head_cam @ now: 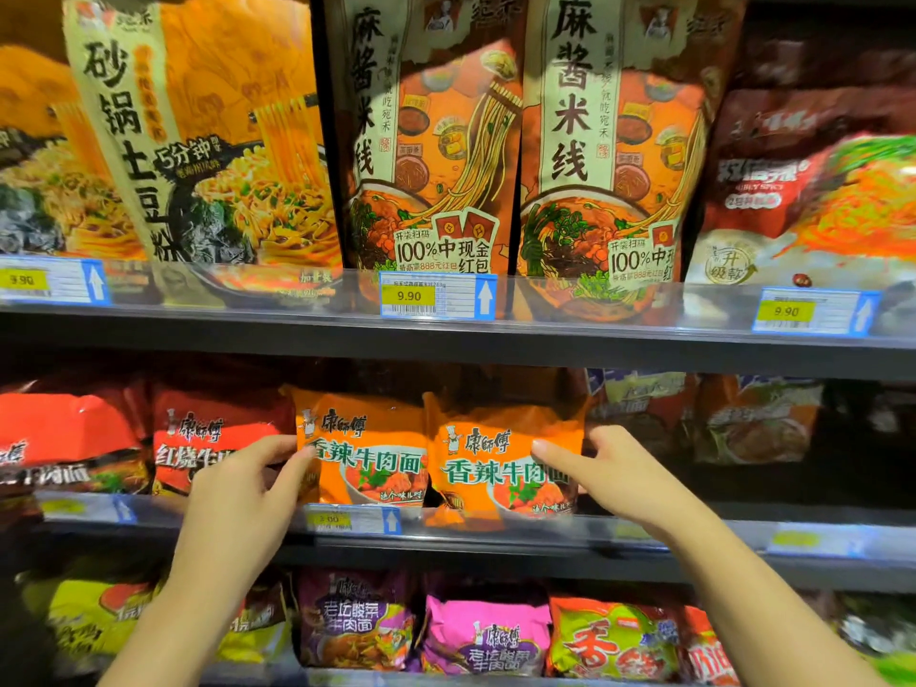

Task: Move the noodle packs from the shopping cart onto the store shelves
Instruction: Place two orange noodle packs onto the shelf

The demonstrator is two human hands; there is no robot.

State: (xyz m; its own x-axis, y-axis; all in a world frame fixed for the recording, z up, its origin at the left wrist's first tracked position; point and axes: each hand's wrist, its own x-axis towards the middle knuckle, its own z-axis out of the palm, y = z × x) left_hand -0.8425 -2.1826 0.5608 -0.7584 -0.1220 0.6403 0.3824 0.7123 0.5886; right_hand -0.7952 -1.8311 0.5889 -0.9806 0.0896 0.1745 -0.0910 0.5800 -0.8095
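Gripping two orange beef noodle packs (pixel 426 458) on the middle shelf (pixel 495 535), our left hand (pixel 243 488) and right hand (pixel 614 478) pinch their outer edges.

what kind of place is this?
A grocery store's instant-noodle aisle, most likely. Tiered shelves carry rows of bagged noodles, yellow price tags reading 9.90 sit on the shelf edge, and both hands adjust two orange noodle packs on the middle shelf.

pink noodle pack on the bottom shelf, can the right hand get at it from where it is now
Probably yes: the pink noodle pack faces the open shelf front, nothing covers it, but the right hand is gripping an orange pack above.
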